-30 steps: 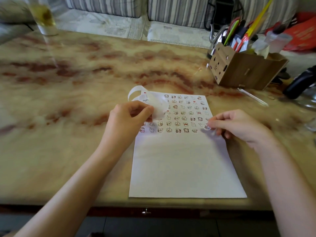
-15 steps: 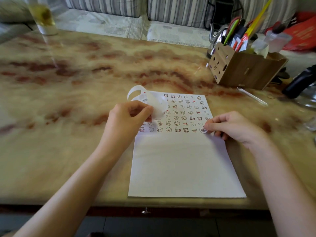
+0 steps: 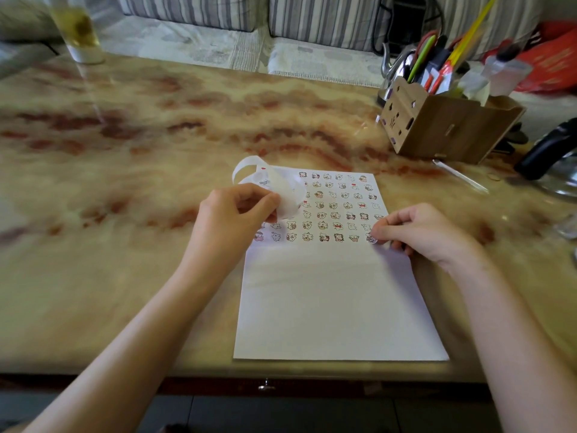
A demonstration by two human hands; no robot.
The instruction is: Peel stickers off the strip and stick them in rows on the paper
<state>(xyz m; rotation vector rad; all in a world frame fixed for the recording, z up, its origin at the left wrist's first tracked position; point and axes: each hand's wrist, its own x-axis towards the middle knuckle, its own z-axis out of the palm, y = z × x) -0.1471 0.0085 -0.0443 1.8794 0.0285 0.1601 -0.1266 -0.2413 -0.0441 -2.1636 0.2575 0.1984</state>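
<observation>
- My right hand (image 3: pixel 427 232) has slid a little toward 9 o'clock over the last second. The sticker (image 3: pixel 371 238) it carries now sits at the 3 o'clock end of the bottom row instead of out by the sheet's edge.
- Its thumb and forefinger are closed narrow on that sticker, with the other fingers curled under. I can't tell whether the sticker is pressed flat yet.
- I read this as the bottom row being finished. Pressing it down comes next, then another peel.
- My left hand (image 3: pixel 231 220) has hardly shifted. Its fingers are curled, with the thumb pinching the strip (image 3: pixel 281 185), which loops up toward 12 o'clock over the sheet's far left corner.
- The paper (image 3: pixel 337 307) lies straight in front of me on the table (image 3: pixel 125 182). Its far half is filled with rows and its near half is blank.
- The wooden box (image 3: pixel 443 132) at 1 o'clock is stuffed with pens and long yellow and green sticks.
- The glass (image 3: pixel 78 32) at 11 o'clock holds a yellowish drink.
</observation>
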